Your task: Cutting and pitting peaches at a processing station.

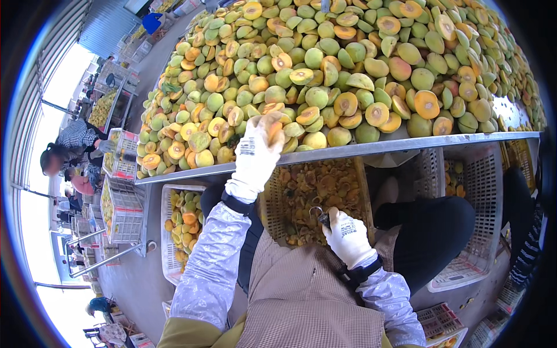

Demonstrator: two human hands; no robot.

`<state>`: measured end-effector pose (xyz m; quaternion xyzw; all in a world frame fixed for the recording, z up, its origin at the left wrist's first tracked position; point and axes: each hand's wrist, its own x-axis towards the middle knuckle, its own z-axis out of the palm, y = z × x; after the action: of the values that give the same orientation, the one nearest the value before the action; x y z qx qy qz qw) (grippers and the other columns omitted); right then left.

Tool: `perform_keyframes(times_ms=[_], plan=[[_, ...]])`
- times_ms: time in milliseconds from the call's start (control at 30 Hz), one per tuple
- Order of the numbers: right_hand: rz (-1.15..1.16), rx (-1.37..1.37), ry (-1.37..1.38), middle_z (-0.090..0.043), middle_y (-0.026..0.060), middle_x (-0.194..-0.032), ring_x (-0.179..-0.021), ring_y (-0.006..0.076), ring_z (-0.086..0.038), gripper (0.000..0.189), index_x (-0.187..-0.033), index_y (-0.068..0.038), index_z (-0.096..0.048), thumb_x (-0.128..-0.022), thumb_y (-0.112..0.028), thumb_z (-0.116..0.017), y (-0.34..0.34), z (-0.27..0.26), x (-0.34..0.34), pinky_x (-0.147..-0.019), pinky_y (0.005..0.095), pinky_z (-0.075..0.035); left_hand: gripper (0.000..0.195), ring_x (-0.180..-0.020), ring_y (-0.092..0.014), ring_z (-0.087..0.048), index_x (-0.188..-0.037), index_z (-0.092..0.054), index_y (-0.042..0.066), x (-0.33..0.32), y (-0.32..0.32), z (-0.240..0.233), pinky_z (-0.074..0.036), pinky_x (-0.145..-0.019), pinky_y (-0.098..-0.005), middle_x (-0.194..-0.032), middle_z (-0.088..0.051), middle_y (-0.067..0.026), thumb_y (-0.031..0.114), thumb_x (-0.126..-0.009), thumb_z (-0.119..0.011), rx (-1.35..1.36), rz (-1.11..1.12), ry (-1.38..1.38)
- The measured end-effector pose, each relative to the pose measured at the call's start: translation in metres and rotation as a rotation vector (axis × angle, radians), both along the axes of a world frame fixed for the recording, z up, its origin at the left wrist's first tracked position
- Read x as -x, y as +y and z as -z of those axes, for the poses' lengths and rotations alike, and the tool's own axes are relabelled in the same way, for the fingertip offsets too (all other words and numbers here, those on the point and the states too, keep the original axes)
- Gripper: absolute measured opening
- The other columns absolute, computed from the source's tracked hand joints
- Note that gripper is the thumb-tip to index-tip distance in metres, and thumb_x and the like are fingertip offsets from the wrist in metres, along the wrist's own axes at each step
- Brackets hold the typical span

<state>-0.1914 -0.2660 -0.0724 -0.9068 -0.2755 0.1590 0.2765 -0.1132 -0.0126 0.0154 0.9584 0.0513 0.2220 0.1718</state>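
My left hand (260,143), in a white work glove, is at the near edge of a metal table (391,142) heaped with yellow-green stone fruit, many cut in half. Its fingers are closed around an orange-fleshed fruit piece (275,131), partly hidden by the glove. My right hand (348,237), also gloved, is low over my lap, gripping the dark handle (324,219) of a pitting tool. A curved metal loop (315,212) forms the tool's end. Beneath it is a yellowish plastic crate (270,204) containing brownish-orange fruit scraps (324,182).
A white crate of fruit (167,252) stands left of my legs, and a larger white crate (483,226) stands to the right. Stacked crates (126,213) rise beyond the table's left end. A person in a checked top (78,135) works there. Another person's leg (520,226) shows far right.
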Motion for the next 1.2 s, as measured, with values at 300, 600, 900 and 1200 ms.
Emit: perform_keyframes(times_ms=[300, 600, 900, 1200], plan=[[0.163, -0.695, 0.082, -0.067, 0.0181, -0.093, -0.079, 0.0401, -0.067, 0.026, -0.116, -0.004, -0.055, -0.098, -0.022, -0.06, 0.004, -0.038, -0.012, -0.069, 0.0436, -0.053, 0.06, -0.087, -0.013, -0.064, -0.138, -0.054, 0.007, 0.066, -0.031, -0.021, -0.049, -0.072, -0.0244, -0.115, -0.068, -0.0077, 0.056, -0.105, -0.039, 1.496, 0.044, 0.318], [0.155, -0.627, 0.111, -0.067, 0.0195, -0.084, -0.073, 0.0404, -0.067, 0.031, -0.105, -0.002, -0.055, -0.096, -0.03, -0.067, -0.002, -0.059, -0.005, -0.062, 0.0448, -0.052, 0.074, -0.107, -0.017, -0.062, -0.137, -0.054, -0.001, 0.09, -0.077, -0.002, -0.049, -0.094, -0.0292, -0.118, -0.066, -0.0098, 0.062, -0.098, -0.053, 1.488, 0.176, 0.391], [0.109, -0.585, 0.253, -0.065, 0.0244, -0.073, -0.068, 0.0427, -0.067, 0.034, -0.102, 0.003, -0.053, -0.099, -0.03, -0.063, -0.004, -0.057, 0.003, -0.056, 0.0462, -0.051, 0.063, -0.102, -0.016, -0.06, -0.115, -0.065, 0.0, 0.101, -0.099, 0.006, -0.048, -0.095, -0.0308, -0.113, -0.067, -0.0083, 0.057, -0.106, -0.039, 1.283, 0.143, 0.285], [0.082, -0.684, 0.41, -0.065, 0.0274, -0.074, -0.07, 0.0431, -0.068, 0.034, -0.101, 0.006, -0.054, -0.101, -0.027, -0.06, -0.004, -0.051, 0.005, -0.057, 0.045, -0.051, 0.055, -0.089, -0.016, -0.06, -0.107, -0.065, -0.002, 0.099, -0.109, 0.014, -0.049, -0.084, -0.03, -0.101, -0.067, -0.0085, 0.047, -0.108, -0.04, 1.049, 0.027, 0.211]])
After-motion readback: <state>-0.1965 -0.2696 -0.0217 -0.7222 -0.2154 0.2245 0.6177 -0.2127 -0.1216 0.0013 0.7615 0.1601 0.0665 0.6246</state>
